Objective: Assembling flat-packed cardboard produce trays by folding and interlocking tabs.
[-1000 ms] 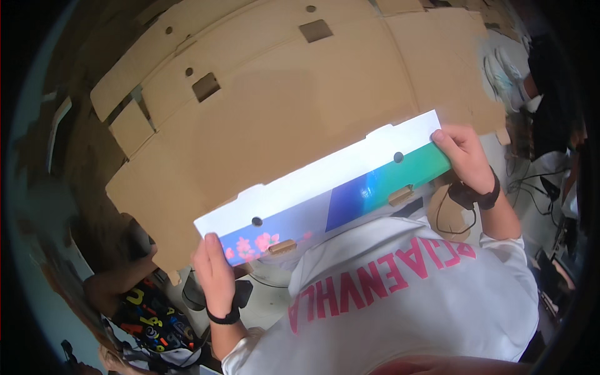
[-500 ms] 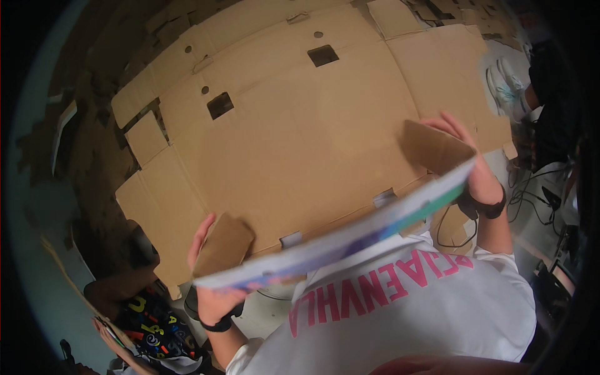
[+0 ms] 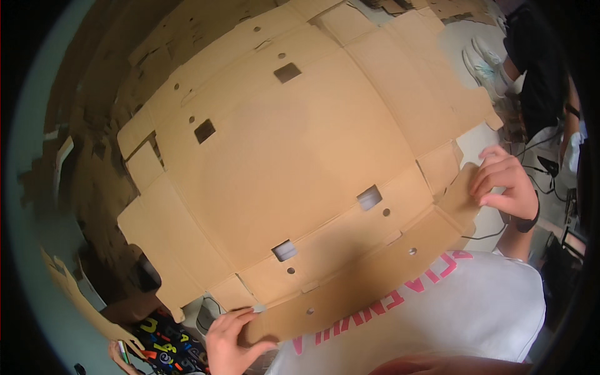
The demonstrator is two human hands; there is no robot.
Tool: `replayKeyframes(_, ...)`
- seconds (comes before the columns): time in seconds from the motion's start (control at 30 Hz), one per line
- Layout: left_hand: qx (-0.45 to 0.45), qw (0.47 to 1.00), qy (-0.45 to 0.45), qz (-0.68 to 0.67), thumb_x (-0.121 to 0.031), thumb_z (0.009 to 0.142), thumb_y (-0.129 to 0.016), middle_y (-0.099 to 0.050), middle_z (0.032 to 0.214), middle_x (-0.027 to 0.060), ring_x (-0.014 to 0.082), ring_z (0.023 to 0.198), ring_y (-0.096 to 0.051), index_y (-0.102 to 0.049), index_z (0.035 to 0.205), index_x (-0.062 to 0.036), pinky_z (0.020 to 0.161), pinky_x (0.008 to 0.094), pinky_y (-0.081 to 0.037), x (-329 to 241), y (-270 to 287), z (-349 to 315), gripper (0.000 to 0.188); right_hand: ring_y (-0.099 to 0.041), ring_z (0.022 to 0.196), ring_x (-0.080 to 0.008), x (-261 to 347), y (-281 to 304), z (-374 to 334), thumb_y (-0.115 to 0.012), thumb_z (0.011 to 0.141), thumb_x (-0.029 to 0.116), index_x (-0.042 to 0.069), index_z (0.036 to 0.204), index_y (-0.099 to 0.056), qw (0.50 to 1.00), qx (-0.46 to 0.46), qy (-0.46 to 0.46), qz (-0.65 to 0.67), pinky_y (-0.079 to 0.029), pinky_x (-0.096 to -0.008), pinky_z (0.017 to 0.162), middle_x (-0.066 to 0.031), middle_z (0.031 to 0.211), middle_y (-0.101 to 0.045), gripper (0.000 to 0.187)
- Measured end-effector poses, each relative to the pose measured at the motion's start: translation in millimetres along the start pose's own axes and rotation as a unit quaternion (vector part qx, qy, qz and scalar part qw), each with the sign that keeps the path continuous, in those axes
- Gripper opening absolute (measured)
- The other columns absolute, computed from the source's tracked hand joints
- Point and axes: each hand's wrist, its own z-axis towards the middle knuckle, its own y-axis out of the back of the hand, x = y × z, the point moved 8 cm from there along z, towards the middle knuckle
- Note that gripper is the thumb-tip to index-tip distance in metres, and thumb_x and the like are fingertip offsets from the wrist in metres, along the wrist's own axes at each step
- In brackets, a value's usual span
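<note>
Cardboard sheet [image 3: 281, 169] lies unfolded before the white shirt [image 3: 437, 319], hands at both ends of its near flap [image 3: 362, 281] — likely keeping that long strip even. The left hand [image 3: 228, 342] pinches one end; the right hand [image 3: 509, 186] curls at the other — whether pinching, I cannot tell.

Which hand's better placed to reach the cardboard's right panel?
Probably your right hand: it's at the right end of the near flap, nearer that panel; your left hand is at the left.

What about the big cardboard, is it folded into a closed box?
No, the cardboard blank lies spread open, with its side flaps stretched outward.
</note>
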Motion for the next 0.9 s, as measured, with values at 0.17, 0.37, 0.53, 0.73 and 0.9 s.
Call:
replayKeyframes(0.17,0.002,0.997,-0.041,0.066,-0.039,0.063,-0.093,-0.071,0.104,0.0131,0.0371,0.099,-0.067,-0.068,0.109,-0.0053,0.093,0.0462,-0.049,2.6,-20.3,3.8,0.063,-0.067,0.068,-0.0185,-63.5,-13.6,-65.3,-0.087,0.078,0.027,0.005,0.074,-0.075,0.958,0.123,-0.197,0.167,-0.048,-0.0304,0.068,-0.0044,0.075,-0.074,0.026)
replayKeyframes(0.37,0.009,0.997,0.016,0.073,-0.039,0.06,-0.094,-0.067,0.108,0.0139,0.0386,0.103,-0.062,-0.065,0.112,-0.0045,0.093,0.0479,-0.048,43.7,-63.8,17.3,0.069,-0.07,0.089,-0.0141,-83.7,-111.7,-111.0,-0.092,0.075,0.033,0.0,0.125,-0.065,0.834,0.24,-0.327,0.375,-0.053,-0.0284,0.077,-0.0074,0.106,-0.074,0.066)
replayKeyframes(0.53,-0.005,0.997,-0.051,0.051,-0.03,0.056,-0.095,-0.064,0.107,0.0169,0.041,0.101,-0.06,-0.062,0.119,-0.003,0.087,0.0465,-0.048,30.6,-78.2,36.0,0.076,-0.062,0.112,-0.0277,-46.4,-155.3,-55.6,-0.089,0.078,0.02,0.0,0.142,-0.045,0.839,0.095,-0.112,0.523,-0.048,-0.0388,0.094,-0.0117,0.126,-0.063,0.081)
replayKeyframes(0.73,-0.051,0.992,-0.042,0.11,-0.04,0.058,-0.094,-0.059,0.108,0.0143,0.0351,0.102,-0.055,-0.061,0.121,-0.0032,0.087,0.0445,-0.044,14.6,-93.3,47.3,0.081,-0.06,0.12,-0.0195,-48.7,-164.5,-10.0,-0.07,0.095,0.015,0.001,0.141,-0.049,0.738,-0.138,-0.287,0.595,-0.047,-0.0367,0.102,-0.0095,0.132,-0.062,0.053)
replayKeyframes(0.9,-0.068,0.995,-0.057,0.042,-0.032,0.056,-0.096,-0.058,0.107,0.0154,0.0374,0.102,-0.054,-0.057,0.121,-0.0014,0.088,0.0458,-0.044,8.5,-94.1,37.7,0.082,-0.064,0.115,-0.0188,-56.1,-140.1,10.1,-0.068,0.096,0.011,-0.001,0.138,-0.051,0.753,-0.299,-0.244,0.533,-0.05,-0.0341,0.098,-0.01,0.128,-0.065,0.047)
